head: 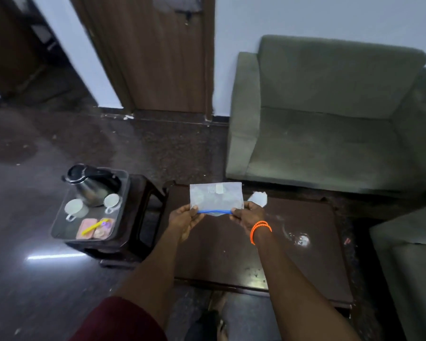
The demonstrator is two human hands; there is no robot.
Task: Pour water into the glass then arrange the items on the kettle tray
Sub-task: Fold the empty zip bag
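Both hands gripped a clear plastic zip bag with a blue seal strip (216, 199), left hand (184, 219) and right hand (249, 216) pinching opposite ends of the strip, bag raised above the dark brown wooden counter (231, 257). Clear drinking glass (297, 236) stood on the counter, right of the hands. Black kettle tray (123, 205) sat on a small dark stool, carrying a steel kettle with black lid (90, 184), two white cups (111, 201) and pink sachets (95, 228).

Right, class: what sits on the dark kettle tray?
On the dark kettle tray: a steel kettle, two white cups, pink sachets and a yellow stick. Anything beneath the sachets is hidden.
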